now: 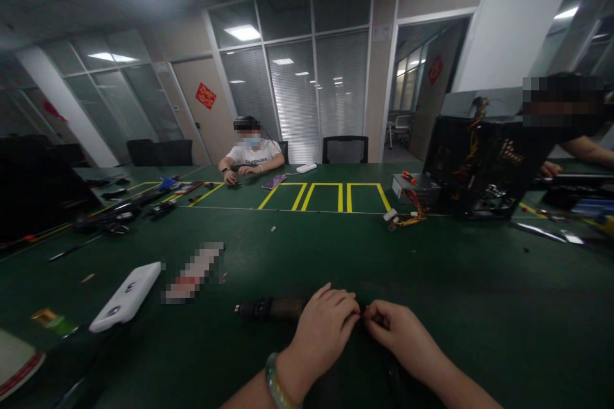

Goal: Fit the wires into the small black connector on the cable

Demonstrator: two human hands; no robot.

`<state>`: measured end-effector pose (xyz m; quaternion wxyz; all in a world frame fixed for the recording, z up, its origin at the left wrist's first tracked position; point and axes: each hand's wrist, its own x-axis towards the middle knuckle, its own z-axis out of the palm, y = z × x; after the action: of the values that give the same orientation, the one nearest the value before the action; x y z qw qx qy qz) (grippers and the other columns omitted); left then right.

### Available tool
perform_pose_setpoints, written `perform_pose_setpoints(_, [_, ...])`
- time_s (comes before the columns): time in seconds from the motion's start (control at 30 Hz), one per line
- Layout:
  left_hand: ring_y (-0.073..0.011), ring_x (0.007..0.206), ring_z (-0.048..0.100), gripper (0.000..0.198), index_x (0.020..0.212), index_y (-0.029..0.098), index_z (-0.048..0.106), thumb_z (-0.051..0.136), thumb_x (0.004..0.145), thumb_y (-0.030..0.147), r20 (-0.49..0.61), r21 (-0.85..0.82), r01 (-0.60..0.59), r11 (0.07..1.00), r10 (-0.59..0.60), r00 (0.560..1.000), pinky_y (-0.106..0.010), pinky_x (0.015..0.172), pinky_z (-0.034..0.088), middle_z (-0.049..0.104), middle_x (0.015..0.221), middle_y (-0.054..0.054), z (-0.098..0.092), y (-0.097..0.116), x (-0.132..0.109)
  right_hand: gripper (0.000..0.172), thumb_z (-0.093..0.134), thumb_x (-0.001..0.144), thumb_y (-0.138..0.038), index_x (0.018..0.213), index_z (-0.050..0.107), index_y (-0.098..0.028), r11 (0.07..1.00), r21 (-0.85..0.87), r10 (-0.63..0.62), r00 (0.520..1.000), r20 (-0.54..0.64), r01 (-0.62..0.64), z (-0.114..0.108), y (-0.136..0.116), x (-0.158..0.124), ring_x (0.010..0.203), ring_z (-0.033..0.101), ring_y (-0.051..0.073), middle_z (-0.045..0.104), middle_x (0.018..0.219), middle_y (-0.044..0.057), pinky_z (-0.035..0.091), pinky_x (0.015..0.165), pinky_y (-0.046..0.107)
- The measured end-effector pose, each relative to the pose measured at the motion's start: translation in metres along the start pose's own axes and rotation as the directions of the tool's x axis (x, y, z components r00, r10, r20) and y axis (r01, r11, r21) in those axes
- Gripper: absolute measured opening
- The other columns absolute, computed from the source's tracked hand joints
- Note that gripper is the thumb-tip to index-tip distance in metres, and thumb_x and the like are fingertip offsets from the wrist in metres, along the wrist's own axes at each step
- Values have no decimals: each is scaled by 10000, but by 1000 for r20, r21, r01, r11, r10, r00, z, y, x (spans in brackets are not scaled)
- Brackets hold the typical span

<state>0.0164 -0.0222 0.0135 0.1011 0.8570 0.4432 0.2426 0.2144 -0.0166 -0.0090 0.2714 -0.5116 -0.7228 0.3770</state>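
A dark cylindrical tool (pixel 285 308) with a ringed collar and a small metal tip lies crosswise on the green table (pixel 230 358), tip to the left. Over its right part my left hand (pixel 326 319) is closed, fingers bent around the body and a bangle at the wrist. Close beside those fingertips, at the tool's right end, my right hand (pixel 396 332) is pinched shut. What sits between its thumb and fingers is too dark and small to name. Below it a black cable-like piece (pixel 394 374) runs toward me, partly hidden.
To the left lie a white power bank (pixel 127 297), a green bottle with a gold cap (pixel 55 321) and a white cup (pixel 16 364). A power supply unit (pixel 415 190) and a black computer case (pixel 480 166) stand at right. Two people sit around the table.
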Motion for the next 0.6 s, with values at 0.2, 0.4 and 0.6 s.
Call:
perform_pose_setpoints(0.2, [-160,1096,587,74,957,234,602,562,917,188,12,6,-5,1000,5,1000,-406,1095,347,657,1137,9,-3,2,1,118,566,851,-254,814,664,-201,1000,12,11,1000,9,-11,-2,-4,-1,683,602,147,671,738,-14,384,601,219])
perform_pose_setpoints(0.4, [-159,1046,594,76,949,237,598,548,924,186,11,-19,2,1000,-2,1000,-397,1078,356,664,1067,16,-4,4,0,127,566,861,-271,816,669,-213,1000,-1,16,1000,15,-16,-3,-8,-2,681,607,150,675,738,-17,380,593,224])
perform_pose_setpoints(0.6, [-162,1011,601,121,973,249,598,512,939,171,2,-18,19,1000,-19,1000,-407,1068,361,667,1052,20,-1,3,1,130,569,866,-281,828,675,-216,999,15,28,1000,12,-28,-1,-6,-2,690,612,152,682,749,-18,383,593,223])
